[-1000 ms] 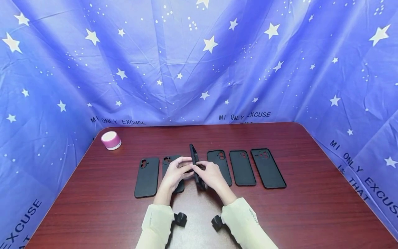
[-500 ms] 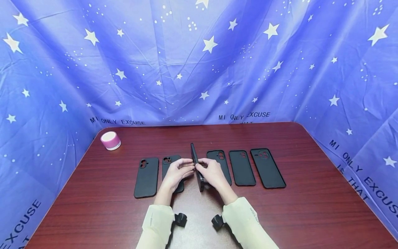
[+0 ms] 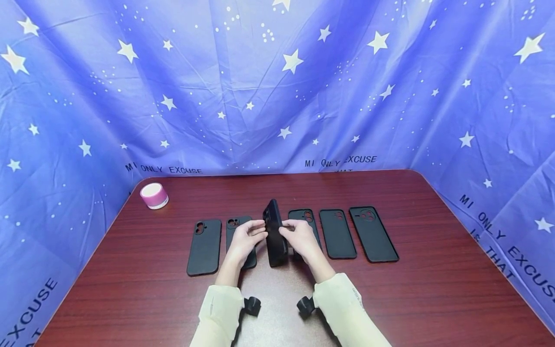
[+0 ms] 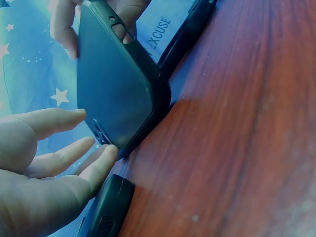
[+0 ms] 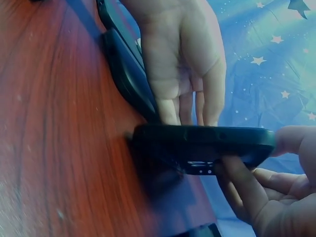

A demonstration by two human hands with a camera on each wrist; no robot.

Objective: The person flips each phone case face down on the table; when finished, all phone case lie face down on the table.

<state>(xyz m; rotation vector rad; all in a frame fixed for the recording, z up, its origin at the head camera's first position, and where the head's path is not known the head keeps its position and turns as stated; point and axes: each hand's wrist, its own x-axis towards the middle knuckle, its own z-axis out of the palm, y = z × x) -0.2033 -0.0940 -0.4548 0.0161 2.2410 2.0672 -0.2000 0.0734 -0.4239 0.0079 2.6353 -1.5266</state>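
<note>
In the head view a black phone case [image 3: 277,246] stands upright on edge, its broad face turned partly toward the left. My right hand [image 3: 301,236] grips its right edge; the right wrist view shows fingers [image 5: 242,180] against one side and the thumb near the rim. With fairly straight fingers, my left hand [image 3: 243,241] touches the opposite side. In the left wrist view these fingertips [image 4: 111,150] lie beside the case's camera cutout [image 4: 100,131], and the right hand [image 4: 64,29] shows behind the case. Some left fingertips are hidden by the case in the right wrist view.
Two black cases, one at far left [image 3: 204,248] and one with camera holes [image 3: 234,223] partly under my left hand, lie left. To the right lie three more: one partly hidden [image 3: 299,215], one beside it [image 3: 339,236], and the largest [image 3: 375,236]. A pink-and-white jar [image 3: 154,196] stands back left.
The held case has turned from nearly edge-on to showing its broad face. My right hand has shifted slightly right; the left hand has hardly moved.
</note>
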